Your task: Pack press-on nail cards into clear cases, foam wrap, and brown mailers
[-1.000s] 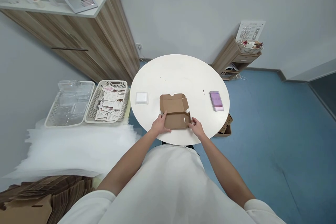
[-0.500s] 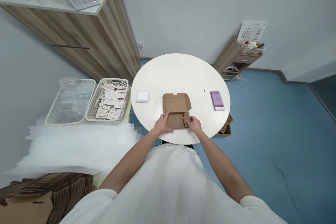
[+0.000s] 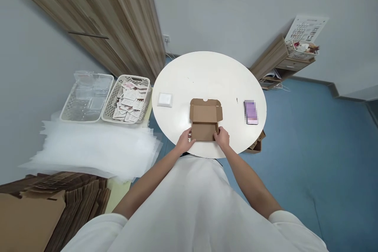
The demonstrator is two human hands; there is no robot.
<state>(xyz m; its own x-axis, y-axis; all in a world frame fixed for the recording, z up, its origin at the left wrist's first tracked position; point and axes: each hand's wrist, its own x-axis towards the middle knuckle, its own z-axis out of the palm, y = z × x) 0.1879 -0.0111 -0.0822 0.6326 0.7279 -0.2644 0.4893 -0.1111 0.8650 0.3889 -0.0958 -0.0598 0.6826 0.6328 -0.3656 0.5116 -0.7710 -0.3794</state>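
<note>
Head view: left hand (image 3: 185,141), right hand (image 3: 223,138) fingers curled around cardboard box (image 3: 205,120); cards (image 3: 128,100) in basket (image 3: 133,76).

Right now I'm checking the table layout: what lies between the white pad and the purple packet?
The open cardboard box, with bare tabletop on each side; the left hand and right hand grip its near end. Head view shows it.

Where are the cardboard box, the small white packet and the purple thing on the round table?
cardboard box (image 3: 206,113): head view, on the open lid.
white packet (image 3: 164,99): head view, its middle.
purple thing (image 3: 251,112): head view, its top face.
</note>
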